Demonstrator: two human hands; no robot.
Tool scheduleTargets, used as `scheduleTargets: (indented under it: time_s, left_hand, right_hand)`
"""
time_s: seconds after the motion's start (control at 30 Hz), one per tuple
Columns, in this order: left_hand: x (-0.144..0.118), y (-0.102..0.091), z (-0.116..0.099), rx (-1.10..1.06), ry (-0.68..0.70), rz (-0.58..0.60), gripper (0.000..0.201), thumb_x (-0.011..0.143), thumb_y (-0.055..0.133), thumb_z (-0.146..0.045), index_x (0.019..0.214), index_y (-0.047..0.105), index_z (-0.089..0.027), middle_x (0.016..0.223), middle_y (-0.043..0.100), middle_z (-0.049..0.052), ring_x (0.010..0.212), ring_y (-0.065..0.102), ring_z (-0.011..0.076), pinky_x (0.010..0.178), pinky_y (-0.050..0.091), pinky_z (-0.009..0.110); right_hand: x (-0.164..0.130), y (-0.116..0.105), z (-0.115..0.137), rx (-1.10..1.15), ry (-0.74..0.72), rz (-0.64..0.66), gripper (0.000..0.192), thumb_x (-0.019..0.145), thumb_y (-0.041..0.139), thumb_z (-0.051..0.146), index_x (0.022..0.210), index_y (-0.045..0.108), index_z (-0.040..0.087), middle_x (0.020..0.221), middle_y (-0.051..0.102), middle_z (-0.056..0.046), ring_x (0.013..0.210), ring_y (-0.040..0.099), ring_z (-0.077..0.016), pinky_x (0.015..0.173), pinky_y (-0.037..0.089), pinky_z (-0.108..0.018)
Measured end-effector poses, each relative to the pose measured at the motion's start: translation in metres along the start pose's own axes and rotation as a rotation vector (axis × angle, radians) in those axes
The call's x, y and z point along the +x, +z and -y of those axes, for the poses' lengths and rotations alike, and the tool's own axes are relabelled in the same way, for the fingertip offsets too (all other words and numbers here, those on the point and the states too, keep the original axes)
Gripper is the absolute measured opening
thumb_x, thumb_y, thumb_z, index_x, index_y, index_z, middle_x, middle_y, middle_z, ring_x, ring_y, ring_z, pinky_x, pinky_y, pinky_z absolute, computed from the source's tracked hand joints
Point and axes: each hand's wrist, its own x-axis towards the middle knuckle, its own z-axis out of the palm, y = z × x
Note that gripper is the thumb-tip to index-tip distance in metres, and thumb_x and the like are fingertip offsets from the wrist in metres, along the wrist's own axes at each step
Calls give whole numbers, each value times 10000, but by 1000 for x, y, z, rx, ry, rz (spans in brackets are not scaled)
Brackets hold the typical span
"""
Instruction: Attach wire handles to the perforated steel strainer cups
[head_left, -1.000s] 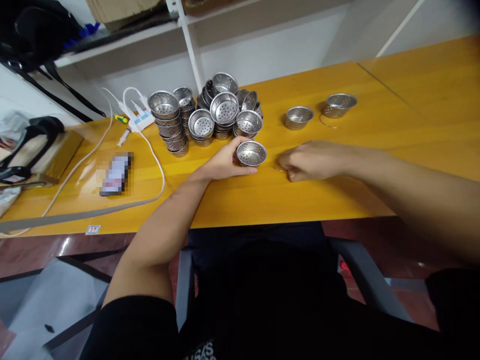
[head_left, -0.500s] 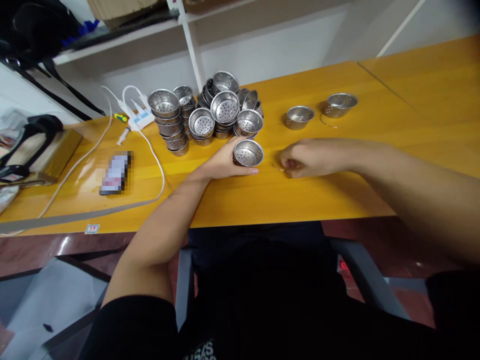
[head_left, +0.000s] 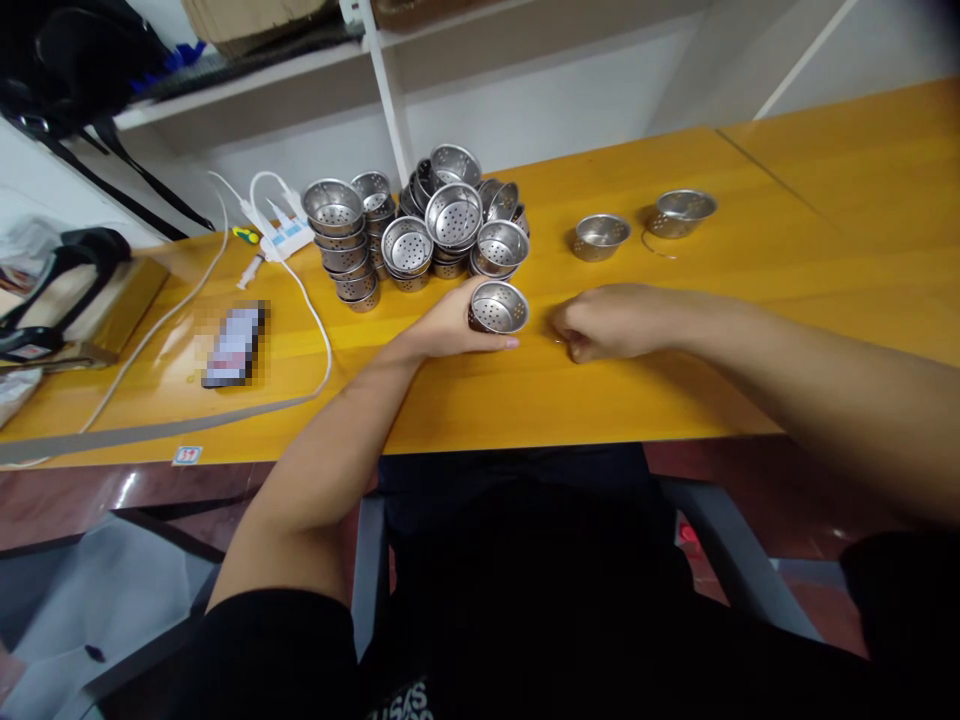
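My left hand (head_left: 448, 325) grips a small perforated steel strainer cup (head_left: 499, 306), tilted slightly off the yellow table (head_left: 480, 400). Just to its right my right hand (head_left: 607, 322) rests on the table with fingers curled; a thin wire piece (head_left: 557, 340) peeks out at its fingertips, and I cannot tell whether the fingers pinch it. Behind both hands stands a pile of the same strainer cups (head_left: 420, 232), several stacked.
Two separate strainer cups (head_left: 598, 236) (head_left: 681, 211) sit farther right, the far one with a wire handle. A phone (head_left: 232, 345), a white cable and power strip (head_left: 281, 237) lie left. A bag (head_left: 67, 290) sits at the left edge. A shelf rises behind.
My left hand has lifted and tilted the cup slightly. My right hand has closed over the thin wire piece and shifted a little toward the cup.
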Motion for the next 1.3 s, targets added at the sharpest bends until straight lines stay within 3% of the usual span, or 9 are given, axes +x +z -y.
scheduleTargets:
  time_s: [0.23, 0.4, 0.57, 0.7, 0.8, 0.9, 1.0, 1.13, 1.3]
  left_hand:
    - [-1, -1, 1, 10, -14, -4, 1040, 728, 1204, -538, 1582, 720, -194, 1565, 864, 226, 1484, 850, 452, 1371, 689, 665]
    - [-2, 0, 2, -42, 45, 7, 1009, 780, 1107, -458, 1649, 668, -193, 1671, 802, 227, 1574, 812, 446, 1419, 658, 632]
    - [-5, 1, 6, -91, 18, 41, 991, 776, 1063, -412, 1655, 646, -224, 1625, 804, 187, 1524, 820, 395, 1310, 707, 545]
    - [-5, 0, 1, -101, 1, 40, 999, 726, 1177, -526, 1519, 642, -241, 1496, 837, 155, 1295, 861, 327, 1145, 717, 482]
    - [-4, -1, -5, -63, 25, 24, 966, 696, 1207, -564, 1439, 679, -245, 1426, 864, 134, 1231, 856, 304, 1123, 709, 474]
    - [-5, -1, -10, -18, 51, -33, 896, 699, 1196, -548, 1391, 719, -237, 1419, 877, 137, 1269, 853, 321, 1181, 716, 512]
    - [-6, 0, -12, -39, 23, -60, 871, 728, 1157, -471, 1440, 718, -229, 1449, 884, 145, 1295, 864, 337, 1210, 735, 543]
    - [-6, 1, -7, -47, -14, -48, 927, 724, 1157, -461, 1478, 678, -215, 1421, 869, 142, 1293, 866, 349, 1208, 732, 548]
    - [-1, 3, 18, -144, 75, -2, 1071, 851, 1096, -603, 1689, 524, -259, 1525, 801, 163, 1333, 865, 343, 1133, 745, 487]
  right_hand:
    - [-3, 7, -8, 57, -65, -49, 247, 984, 822, 173, 903, 606, 263, 898, 730, -59, 752, 561, -235, 772, 323, -405]
    - [-6, 5, -19, 125, -117, -107, 223, 990, 753, 170, 912, 570, 270, 919, 718, -50, 798, 590, -237, 815, 391, -404]
    - [-9, -10, -32, 211, -22, -183, 184, 1002, 785, 213, 991, 615, 283, 922, 763, -64, 809, 646, -264, 838, 465, -436]
    - [-15, -28, -41, 372, 12, -378, 197, 1014, 797, 205, 1177, 710, 272, 1154, 889, -157, 1022, 809, -337, 1016, 607, -506]
    - [-18, -43, -40, 502, 20, -584, 206, 1058, 873, 366, 1217, 791, 263, 1222, 922, -200, 1113, 846, -389, 1118, 651, -604]
    - [-18, -54, -24, 728, 12, -814, 480, 976, 1060, 669, 1031, 783, 281, 957, 849, -134, 909, 826, -367, 905, 685, -601]
    - [-14, -59, 3, 906, -22, -908, 623, 888, 1143, 825, 1018, 809, 315, 873, 780, -65, 828, 750, -311, 810, 653, -553]
    - [3, -49, 22, 1003, -49, -940, 590, 940, 1130, 803, 1081, 829, 316, 969, 806, -47, 787, 639, -237, 837, 565, -503]
    - [44, -16, -3, 1013, -72, -916, 521, 1052, 1079, 730, 1166, 787, 314, 1060, 862, -47, 835, 647, -217, 874, 577, -459]
